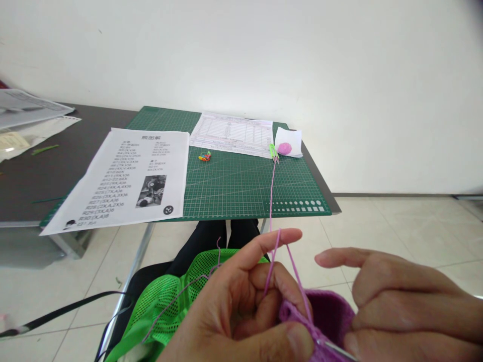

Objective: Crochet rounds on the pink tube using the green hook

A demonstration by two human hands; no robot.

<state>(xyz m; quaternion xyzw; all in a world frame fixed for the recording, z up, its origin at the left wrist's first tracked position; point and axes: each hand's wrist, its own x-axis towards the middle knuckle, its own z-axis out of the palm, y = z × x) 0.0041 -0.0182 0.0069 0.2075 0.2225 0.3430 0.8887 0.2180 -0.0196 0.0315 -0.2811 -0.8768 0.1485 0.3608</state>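
Note:
A purple crochet piece (pixel 332 314), hollow with a curved rim, is pinched at its edge by my left hand (pixel 260 301). Pink-purple yarn (pixel 272 193) comes down from the table and loops over my raised left index finger to the piece. My right hand (pixel 400 301) grips a thin metal crochet hook (pixel 337 348), its tip end at the stitches by my left thumb. The right index finger points out toward the left, apart from the yarn. The hook's handle is hidden in the right hand.
A green cutting mat (pixel 234 186) bears a printed pattern sheet (pixel 128 176), a form (pixel 234 131), colourful stitch markers (pixel 205 157), a green clip (pixel 273 151) and a small pink yarn ball (pixel 284 148) on white paper. A green mesh bag (pixel 162 301) lies on my lap.

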